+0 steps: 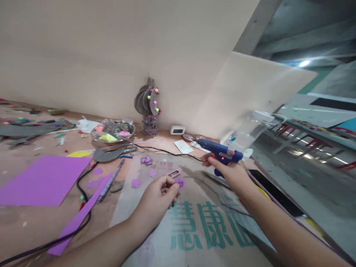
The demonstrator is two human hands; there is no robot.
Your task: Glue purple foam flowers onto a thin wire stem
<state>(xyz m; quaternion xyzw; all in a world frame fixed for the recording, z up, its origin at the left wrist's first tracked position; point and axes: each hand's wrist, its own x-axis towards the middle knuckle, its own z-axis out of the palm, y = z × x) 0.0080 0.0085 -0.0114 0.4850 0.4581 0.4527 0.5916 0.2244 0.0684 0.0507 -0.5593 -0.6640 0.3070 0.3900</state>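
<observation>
My left hand (pixel 162 193) pinches a small purple flower cutout (pixel 181 182) between thumb and forefinger, above a plastic sheet with green characters. Just behind those fingers is a pink slotted object (pixel 175 172); whether the hand touches it I cannot tell. My right hand (pixel 219 167) is wrapped round a blue hot glue gun (pixel 219 150). Its nozzle points left, and a small red light glows on its side. More purple flower cutouts, one (pixel 136 183) nearest the left hand and another (pixel 152 173) behind it, lie on the sheet.
Purple foam sheet (pixel 41 181), a purple strip (pixel 80 218), a pen (pixel 112 180) and a black cable (pixel 86 185) lie left. Behind stand a bowl of coloured clay (pixel 111 135), a grey decorated model (pixel 150 107) and a small clock (pixel 177 129). A phone (pixel 275 193) and clear jug (pixel 250 129) are right.
</observation>
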